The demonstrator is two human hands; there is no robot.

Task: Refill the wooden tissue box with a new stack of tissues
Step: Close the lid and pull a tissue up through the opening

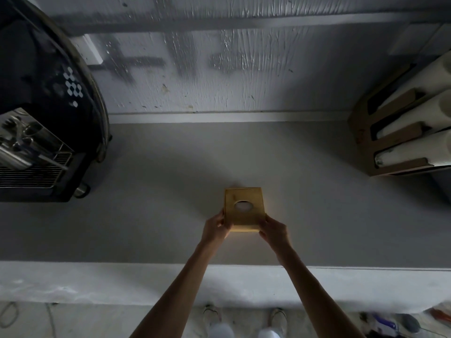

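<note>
The wooden tissue box [244,197] is a small yellow-brown square box with an oval hole in its top, and something pale shows through the hole. It stands on the grey counter [158,203] near the middle. My left hand [216,229] grips its near left corner and my right hand [273,231] grips its near right corner. Both arms reach in from the bottom edge. No loose stack of tissues is in sight.
A black espresso machine [44,118] with a metal drip grate fills the left side. A cardboard holder with white rolls [402,132] stands at the right. A rough white wall [219,69] closes the back. The counter's pale front edge [122,284] runs across below.
</note>
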